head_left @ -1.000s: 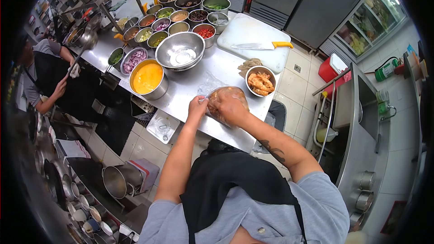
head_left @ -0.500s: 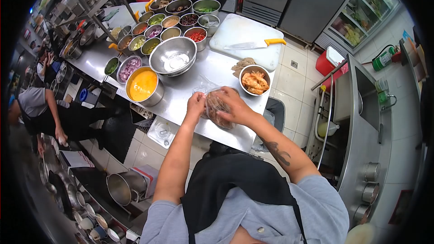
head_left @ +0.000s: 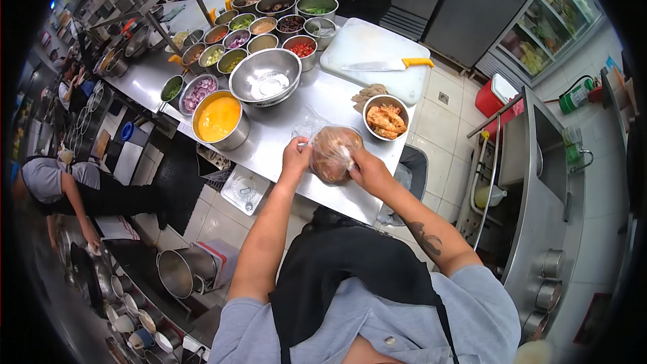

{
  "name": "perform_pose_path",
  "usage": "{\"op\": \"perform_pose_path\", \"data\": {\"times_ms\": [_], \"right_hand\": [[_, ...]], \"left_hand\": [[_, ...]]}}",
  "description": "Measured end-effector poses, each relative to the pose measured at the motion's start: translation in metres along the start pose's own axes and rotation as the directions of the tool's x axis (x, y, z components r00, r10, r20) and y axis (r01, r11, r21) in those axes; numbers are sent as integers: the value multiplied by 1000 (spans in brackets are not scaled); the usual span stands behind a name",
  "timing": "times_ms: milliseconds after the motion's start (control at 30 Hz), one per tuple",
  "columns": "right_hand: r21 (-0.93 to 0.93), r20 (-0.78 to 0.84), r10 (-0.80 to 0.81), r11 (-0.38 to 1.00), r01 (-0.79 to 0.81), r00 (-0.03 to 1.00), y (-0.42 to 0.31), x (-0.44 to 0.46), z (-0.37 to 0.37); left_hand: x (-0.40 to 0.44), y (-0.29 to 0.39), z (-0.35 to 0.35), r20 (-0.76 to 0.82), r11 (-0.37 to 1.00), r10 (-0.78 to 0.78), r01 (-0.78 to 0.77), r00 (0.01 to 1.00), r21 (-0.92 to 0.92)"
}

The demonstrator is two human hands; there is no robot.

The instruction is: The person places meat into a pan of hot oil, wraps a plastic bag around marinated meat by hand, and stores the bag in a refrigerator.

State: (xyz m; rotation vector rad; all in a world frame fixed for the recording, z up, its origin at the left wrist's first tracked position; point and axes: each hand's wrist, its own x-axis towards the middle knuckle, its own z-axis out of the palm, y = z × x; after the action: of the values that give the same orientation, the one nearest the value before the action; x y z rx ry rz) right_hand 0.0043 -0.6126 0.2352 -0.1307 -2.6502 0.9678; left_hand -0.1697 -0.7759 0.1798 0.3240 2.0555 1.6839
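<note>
A clear plastic bag (head_left: 335, 152) with brownish food inside sits near the front edge of the steel table (head_left: 269, 152). My left hand (head_left: 296, 158) pinches the bag's loose plastic on its left side. On the other side, my right hand (head_left: 369, 170) is closed on a gathered part of the same bag. Just beyond stands a metal bowl of orange-coated pieces (head_left: 386, 120), next to some greyish-brown pieces (head_left: 368, 96) lying on the table. An empty steel bowl (head_left: 265, 75) and a pot of yellow liquid (head_left: 219, 120) are to the left.
A knife with a yellow handle (head_left: 418, 63) rests on a white cutting board (head_left: 374, 44). Several metal containers of chopped ingredients, including red pieces (head_left: 300, 47), fill the table's far left. A co-worker (head_left: 67, 182) is at the left; other people stand behind the table.
My right hand has gone from spread over the top of the bag to gripping its right side. The view has shifted slightly, and another person has appeared behind the cutting board.
</note>
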Motion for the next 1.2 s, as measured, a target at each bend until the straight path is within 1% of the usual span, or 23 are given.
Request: {"op": "perform_pose_path", "data": {"times_ms": [33,133,167,233,267,300,333,400,433,533,567,667,700,800,833,900,933,967,1000,1033,1067,1167,1200], "right_hand": [[26,-9,7,1000,-7,1000,-8,12,-6],[100,-52,10,995,-4,999,-26,54,-18],[124,-68,7,992,2,998,-28,67,-19],[120,-25,49,992,-46,998,-23,89,-17],[115,-4,70,991,-69,998,-21,97,-16],[101,-52,51,994,-46,997,-23,105,-16],[118,-52,55,992,-48,997,-24,109,-18],[155,-48,64,986,-56,997,-26,115,-22],[173,-50,111,980,-101,993,-24,117,-23],[341,-47,233,918,-204,971,-20,121,-25],[447,45,317,842,-302,947,-22,120,-27],[519,193,320,769,-373,928,-14,121,-11],[506,243,371,740,-443,896,-12,122,-3],[539,221,335,741,-400,916,-5,120,11],[514,253,317,756,-404,914,-5,120,8],[527,290,307,740,-419,907,-9,116,-4],[533,307,297,733,-422,904,-10,116,-9],[547,350,310,698,-462,884,-5,114,-12],[604,352,304,649,-463,885,-1,111,-12],[659,352,298,595,-461,887,3,107,-10],[710,350,294,536,-456,890,8,102,-8],[751,183,427,520,-406,886,35,85,-5],[590,215,486,627,-509,847,49,76,-2]], "left_hand": [[-5,-3,0,-11,999,24,-24,1000,27],[-11,-13,-2,-45,990,-128,130,991,59],[-13,-12,-3,-36,987,-158,158,987,-3],[-20,4,-4,-10,969,-214,211,977,-126],[-18,6,-6,-16,967,-216,212,976,-140],[-14,9,-8,-24,965,-217,211,976,-156],[-11,12,-9,-34,963,-218,209,975,-172],[-11,24,-16,4,958,-214,211,977,-194],[-13,33,-19,25,955,-215,215,976,-204],[-21,53,-28,48,914,-178,183,983,-363],[-18,42,-31,28,905,-171,168,985,-392],[-28,27,-31,-48,901,-216,180,975,-394],[-30,21,-27,-48,897,-311,276,949,-346],[-31,4,-22,20,895,-306,295,952,-336],[-26,-4,-23,34,902,-274,269,961,-338],[-15,-6,-23,-72,978,-51,35,996,-205],[-11,0,-22,-115,988,71,-85,991,-130],[-10,4,-18,-174,992,114,-122,978,-41],[-21,31,-13,-150,929,349,-322,925,181],[-33,57,-8,-73,780,559,-494,826,385],[-37,71,-3,52,556,721,-623,691,550],[-24,74,16,96,476,747,-630,657,613],[-15,74,16,110,510,720,-630,685,585]]}}
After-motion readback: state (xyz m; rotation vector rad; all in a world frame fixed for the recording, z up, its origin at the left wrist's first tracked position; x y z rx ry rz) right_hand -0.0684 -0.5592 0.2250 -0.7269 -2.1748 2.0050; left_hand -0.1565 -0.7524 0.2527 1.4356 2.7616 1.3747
